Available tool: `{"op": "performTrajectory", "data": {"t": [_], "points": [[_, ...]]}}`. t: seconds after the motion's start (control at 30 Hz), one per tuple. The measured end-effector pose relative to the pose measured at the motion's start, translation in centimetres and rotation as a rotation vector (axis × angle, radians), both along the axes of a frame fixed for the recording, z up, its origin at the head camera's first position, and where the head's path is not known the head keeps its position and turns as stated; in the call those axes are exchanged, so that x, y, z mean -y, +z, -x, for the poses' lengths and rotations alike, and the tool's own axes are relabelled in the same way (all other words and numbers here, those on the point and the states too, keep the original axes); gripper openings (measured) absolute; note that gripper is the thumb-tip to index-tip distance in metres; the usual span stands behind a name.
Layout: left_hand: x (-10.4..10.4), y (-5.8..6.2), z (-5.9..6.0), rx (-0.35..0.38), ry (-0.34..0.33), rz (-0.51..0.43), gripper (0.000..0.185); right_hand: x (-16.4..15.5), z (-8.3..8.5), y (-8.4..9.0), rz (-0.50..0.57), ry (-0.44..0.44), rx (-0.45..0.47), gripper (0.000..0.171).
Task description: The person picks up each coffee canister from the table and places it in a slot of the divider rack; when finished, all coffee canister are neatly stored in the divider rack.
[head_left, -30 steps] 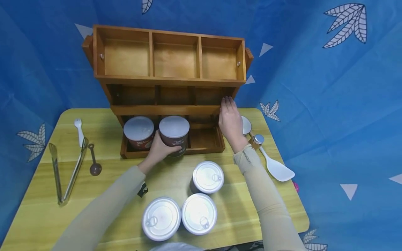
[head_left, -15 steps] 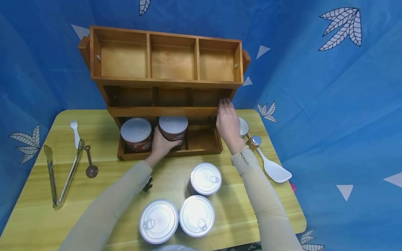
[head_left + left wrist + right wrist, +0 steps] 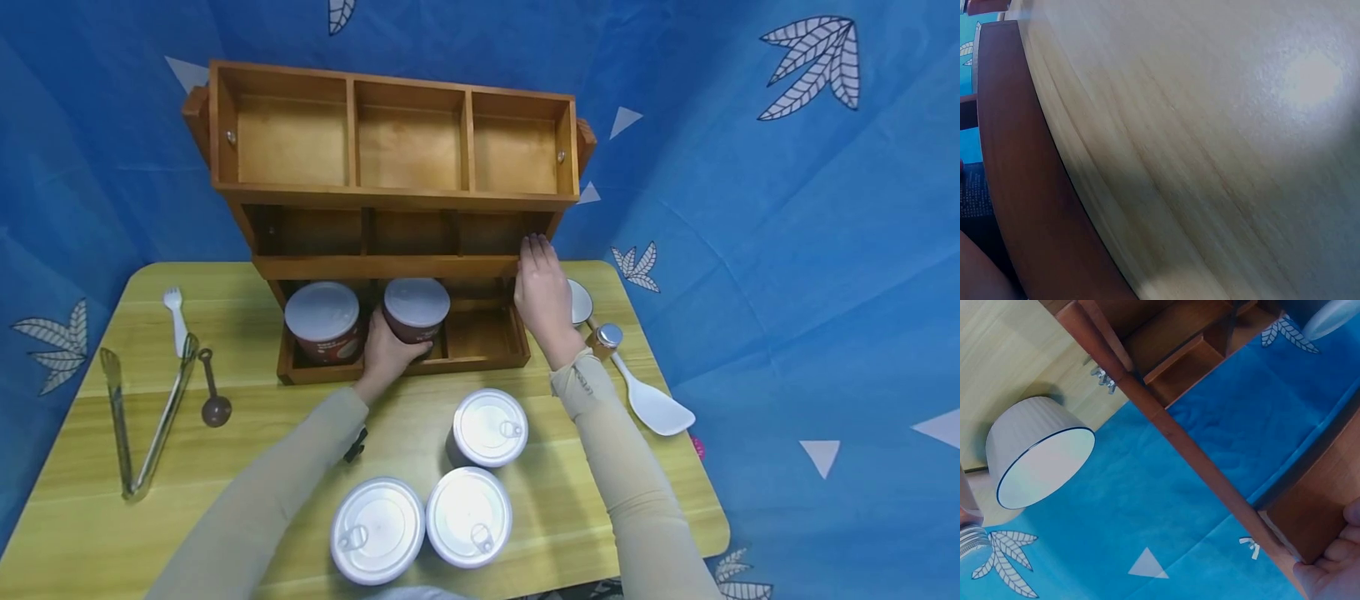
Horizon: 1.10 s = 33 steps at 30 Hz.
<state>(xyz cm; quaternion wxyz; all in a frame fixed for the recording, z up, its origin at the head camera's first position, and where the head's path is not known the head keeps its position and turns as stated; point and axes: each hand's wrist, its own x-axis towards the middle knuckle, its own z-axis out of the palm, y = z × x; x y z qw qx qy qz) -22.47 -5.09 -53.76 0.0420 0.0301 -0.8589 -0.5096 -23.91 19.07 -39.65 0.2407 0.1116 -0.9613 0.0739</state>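
Head view: the left hand point(image 3: 386, 354) lowers a brown canister with a white lid point(image 3: 415, 310) into the bottom tier of the three-tier wooden rack point(image 3: 390, 196).

Against the frames of a second ago, the canister has gone from the tier's front lip down into its middle compartment, just beside a matching brown canister point(image 3: 324, 321) in the left one; the placing looks nearly done, though the fingers are still curled round the canister's side. The right hand point(image 3: 542, 296) has stayed flat, fingers straight, against the rack's right end, steadying it; the right wrist view shows its fingertips point(image 3: 1335, 559) on the wood. Three silver pull-tab tins point(image 3: 427, 500) stand on the yellow wooden tabletop point(image 3: 90, 533) nearer the person, untouched.
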Motion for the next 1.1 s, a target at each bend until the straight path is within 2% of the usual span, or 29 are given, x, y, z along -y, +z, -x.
{"op": "performTrajectory", "data": {"t": [0.17, 0.33, 0.43, 0.57, 0.63, 0.73, 0.83, 0.97, 1.1], "points": [[0.4, 0.1, -0.2, -0.047, -0.015, -0.04, 0.111, 0.0, 0.1, -0.1, -0.004, -0.004, 0.011, 0.039], [1.4, 0.5, -1.0, -0.074, -0.095, -0.073, 0.11, -0.2, 0.1, -0.2, -0.003, -0.01, 0.02, 0.04], [2.1, 1.0, -2.5, -0.04, -0.141, -0.071, 0.111, -0.2, 0.1, -0.2, -0.005, -0.009, 0.021, 0.04], [3.2, 1.4, -5.7, 0.026, -0.19, -0.034, 0.104, -0.1, 0.1, -0.1, -0.01, -0.004, 0.021, 0.04], [3.8, 1.3, -7.3, 0.02, -0.239, -0.026, 0.097, 0.0, 0.1, -0.1, -0.013, -0.003, 0.019, 0.04], [4.6, 1.0, -9.0, -0.024, -0.361, 0.018, 0.088, 0.0, 0.1, -0.1, -0.013, -0.001, 0.018, 0.04], [4.8, 0.8, -9.8, -0.021, -0.539, 0.073, 0.088, 0.0, 0.2, -0.1, -0.01, 0.0, 0.016, 0.04], [3.5, 0.9, -9.9, 0.085, -0.765, 0.065, 0.092, -0.1, 0.2, 0.0, -0.006, 0.0, 0.014, 0.04], [1.6, 0.6, -9.8, 0.149, -0.921, 0.022, 0.098, 0.0, 0.2, -0.1, -0.013, -0.001, 0.007, 0.04]]}}
